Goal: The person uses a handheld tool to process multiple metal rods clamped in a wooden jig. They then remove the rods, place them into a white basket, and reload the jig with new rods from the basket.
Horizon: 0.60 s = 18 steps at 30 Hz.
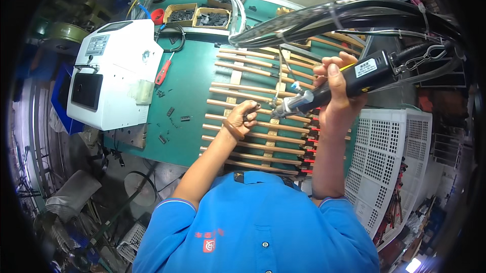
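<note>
My right hand (341, 88) is wrapped round a black powered screwdriver (373, 73), tilted with its clear-and-metal nose pointing down and left. Below that nose lie rows of copper-coloured rods (243, 133), set side by side on pale wooden strips. My left hand (240, 118) is closed just left of the tool's tip, over the rods. Between its thumb and fingers sits a small dark part (257, 107), whose kind is too small to make out. Black and red fittings (310, 146) show at the rods' right ends.
A white machine (114, 75) stands left on the green table (190, 121), with a red-handled screwdriver (163, 73) and small dark pieces (170, 112) nearby. Boxes of black parts (211, 18) sit at the back. Thick cables (324, 17) hang overhead; white plastic crates (377, 146) stand right.
</note>
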Available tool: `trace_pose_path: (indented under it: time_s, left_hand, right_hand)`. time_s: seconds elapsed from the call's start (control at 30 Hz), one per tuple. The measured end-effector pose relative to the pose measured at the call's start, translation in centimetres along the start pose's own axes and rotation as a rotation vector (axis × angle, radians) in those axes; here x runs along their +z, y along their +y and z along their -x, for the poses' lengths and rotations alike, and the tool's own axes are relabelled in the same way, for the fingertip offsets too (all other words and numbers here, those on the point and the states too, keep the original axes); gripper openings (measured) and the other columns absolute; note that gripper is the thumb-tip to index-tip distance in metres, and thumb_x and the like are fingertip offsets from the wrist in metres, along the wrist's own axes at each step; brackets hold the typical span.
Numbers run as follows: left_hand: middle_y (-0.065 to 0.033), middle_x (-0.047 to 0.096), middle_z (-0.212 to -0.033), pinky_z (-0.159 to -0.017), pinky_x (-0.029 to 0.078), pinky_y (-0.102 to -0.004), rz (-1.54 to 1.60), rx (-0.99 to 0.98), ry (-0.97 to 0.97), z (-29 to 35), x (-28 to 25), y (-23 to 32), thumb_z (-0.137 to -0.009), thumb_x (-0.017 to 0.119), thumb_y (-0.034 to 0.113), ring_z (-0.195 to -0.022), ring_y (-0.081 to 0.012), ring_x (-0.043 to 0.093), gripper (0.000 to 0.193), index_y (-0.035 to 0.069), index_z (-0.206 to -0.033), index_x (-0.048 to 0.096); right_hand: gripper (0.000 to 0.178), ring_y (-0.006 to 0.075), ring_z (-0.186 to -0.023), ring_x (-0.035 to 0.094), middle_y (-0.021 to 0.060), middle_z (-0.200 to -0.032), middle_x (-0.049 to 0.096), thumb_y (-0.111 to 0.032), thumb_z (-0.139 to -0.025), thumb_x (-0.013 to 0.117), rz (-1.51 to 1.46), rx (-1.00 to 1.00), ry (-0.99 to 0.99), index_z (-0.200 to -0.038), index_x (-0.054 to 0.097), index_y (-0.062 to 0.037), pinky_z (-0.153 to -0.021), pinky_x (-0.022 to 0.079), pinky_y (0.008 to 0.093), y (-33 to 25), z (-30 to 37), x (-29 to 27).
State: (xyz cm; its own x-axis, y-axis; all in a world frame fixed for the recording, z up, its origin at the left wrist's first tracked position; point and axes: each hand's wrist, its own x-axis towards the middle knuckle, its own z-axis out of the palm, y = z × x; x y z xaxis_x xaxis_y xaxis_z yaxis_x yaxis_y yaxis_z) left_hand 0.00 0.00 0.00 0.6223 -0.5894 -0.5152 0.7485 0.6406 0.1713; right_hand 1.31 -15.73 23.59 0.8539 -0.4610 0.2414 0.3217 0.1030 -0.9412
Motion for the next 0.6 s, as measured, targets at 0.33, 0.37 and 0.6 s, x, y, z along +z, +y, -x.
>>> trace_pose_path:
  time_s: [0.33,0.37,0.6]
  left_hand:
    - [-0.0011,0.055,-0.081,-0.038,0.030,-0.0153,0.155,-0.161,-0.065,-1.4,0.6,-3.1,-0.090,0.058,0.010,-0.055,-0.0042,0.043,0.012,0.006,-0.102,0.054]
    - [-0.0014,0.055,-0.082,-0.038,0.031,-0.0152,0.173,-0.170,-0.099,-1.5,0.5,-3.2,-0.091,0.057,0.009,-0.055,-0.0040,0.043,0.012,0.005,-0.102,0.054]
    - [-0.0015,0.056,-0.086,-0.038,0.031,-0.0148,0.131,-0.171,-0.197,-1.3,0.9,-2.8,-0.094,0.055,0.010,-0.056,-0.0029,0.044,0.013,0.004,-0.105,0.052]
  right_hand:
    - [0.027,0.0176,-0.071,0.064,0.0104,-0.086,0.063,-0.001,-0.083,0.062,0.002,-0.086,0.040,-0.110,0.056,-0.0008,-0.061,0.052,0.0274,0.8,-0.1,0.3]
    - [0.027,0.0175,-0.071,0.064,0.0104,-0.086,0.063,-0.001,-0.083,0.062,0.006,-0.091,0.044,-0.110,0.056,-0.0009,-0.061,0.052,0.0276,0.9,-0.1,0.3]
    - [0.029,0.0148,-0.073,0.064,0.0095,-0.086,0.062,0.004,-0.085,0.058,-0.012,-0.090,0.027,-0.113,0.052,0.0004,-0.063,0.054,0.0253,1.3,-0.5,0.0]
